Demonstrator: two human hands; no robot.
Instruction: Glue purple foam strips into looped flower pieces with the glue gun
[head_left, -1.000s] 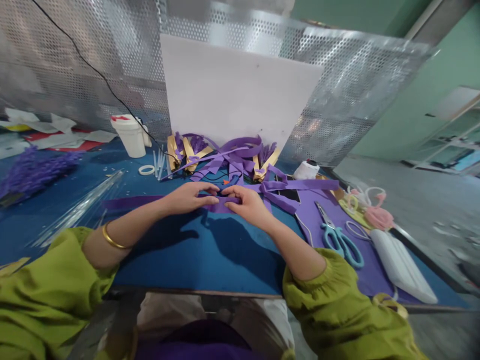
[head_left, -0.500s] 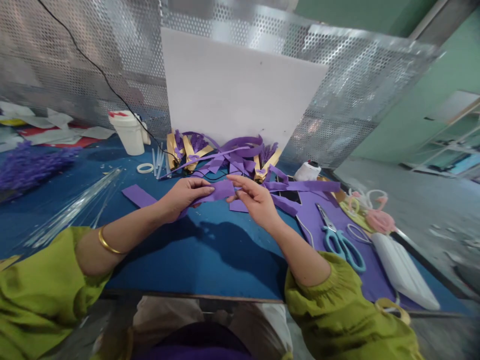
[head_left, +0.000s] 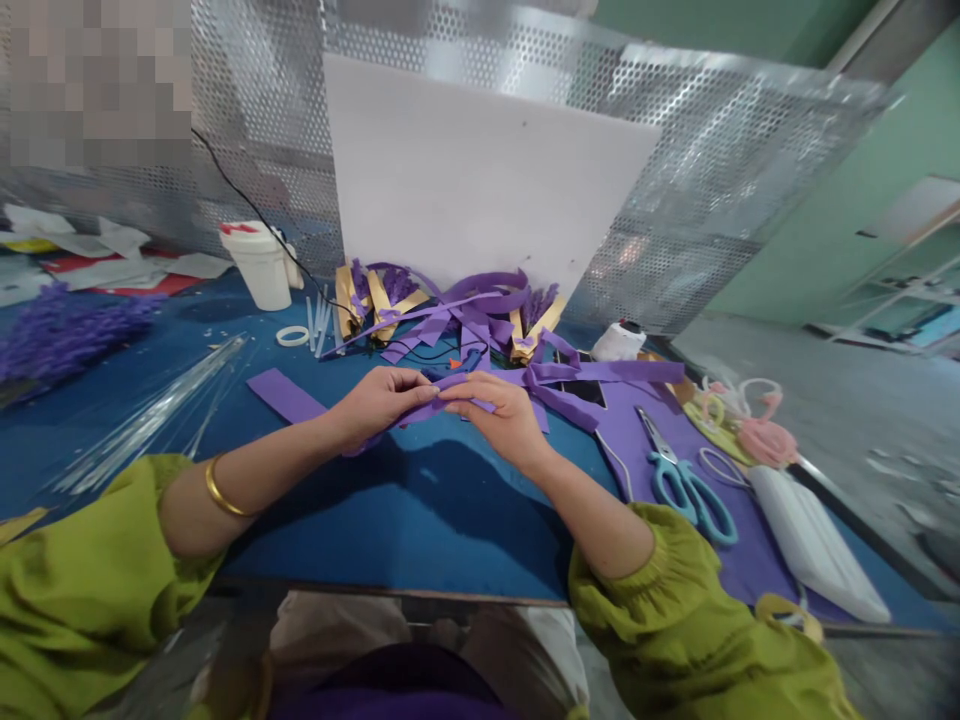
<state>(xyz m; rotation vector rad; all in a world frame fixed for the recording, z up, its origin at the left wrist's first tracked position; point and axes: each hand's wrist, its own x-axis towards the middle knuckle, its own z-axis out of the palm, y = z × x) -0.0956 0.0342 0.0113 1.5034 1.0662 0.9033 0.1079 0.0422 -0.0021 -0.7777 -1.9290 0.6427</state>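
Head view: blue table (head_left: 390, 520), perforated metal screen (head_left: 720, 170), green walls (head_left: 825, 230).

No text, label, brand, number or sign can be read anywhere in this view. The white tub (head_left: 260, 265) at the back of the counter (head_left: 420, 510) has a red mark on its lid, but it is too small and blurred to make out as writing. The white board (head_left: 480, 180) leaning against the perforated metal screen (head_left: 712, 170) is blank.
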